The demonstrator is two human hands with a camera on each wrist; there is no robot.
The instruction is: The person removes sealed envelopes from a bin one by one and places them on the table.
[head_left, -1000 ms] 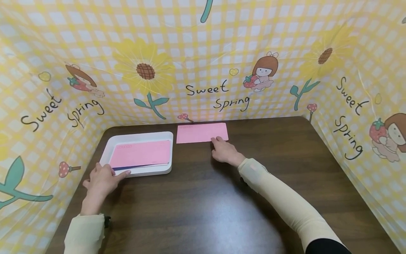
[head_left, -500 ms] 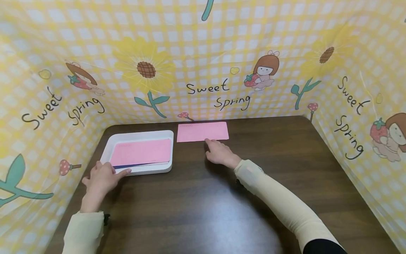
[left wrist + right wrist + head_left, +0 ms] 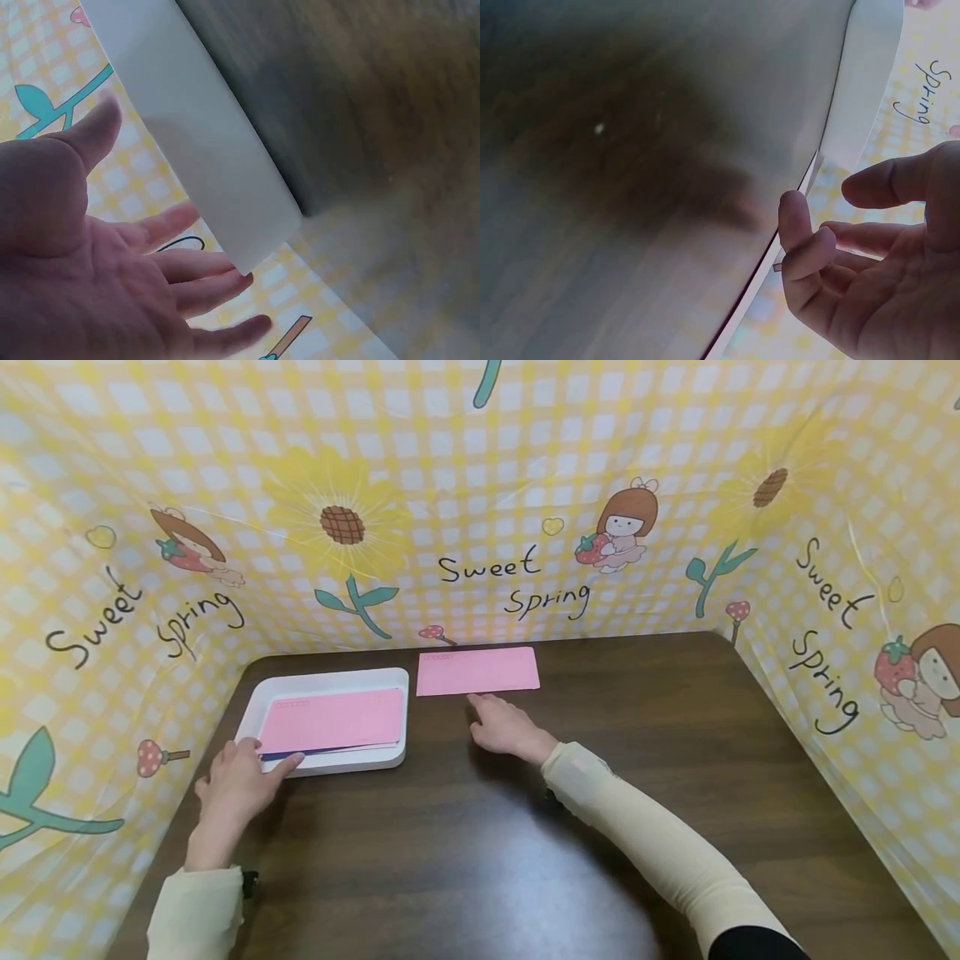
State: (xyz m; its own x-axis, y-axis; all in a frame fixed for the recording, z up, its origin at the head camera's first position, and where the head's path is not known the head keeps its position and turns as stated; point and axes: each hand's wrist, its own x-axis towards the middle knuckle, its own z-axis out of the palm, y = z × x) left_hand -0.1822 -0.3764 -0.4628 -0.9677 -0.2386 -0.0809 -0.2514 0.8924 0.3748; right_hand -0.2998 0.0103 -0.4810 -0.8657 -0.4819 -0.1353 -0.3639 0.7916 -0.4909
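Note:
A white tray [image 3: 345, 766] stands at the back left of the table. In it lies a pink envelope [image 3: 333, 720], with dark blue and white edges showing beneath. At the tray's front left corner, my left hand [image 3: 240, 781] has its fingers loosely spread. In the left wrist view the fingertips meet the tray wall [image 3: 180, 127] and the thumb stands away from it. A second pink envelope [image 3: 478, 671] lies flat to the right of the tray. My right hand [image 3: 510, 727], fingers loosely bent, is just in front of its near edge and grips nothing.
The dark wooden table [image 3: 420, 852] has rounded back corners. A yellow checked cloth [image 3: 480, 468] printed with flowers and figures rises along its back and both sides.
My right hand has slid left along the envelope's near edge and drawn slightly toward me, its fingertips now off the paper. My left hand stays at the tray corner. The envelopes keep their places.

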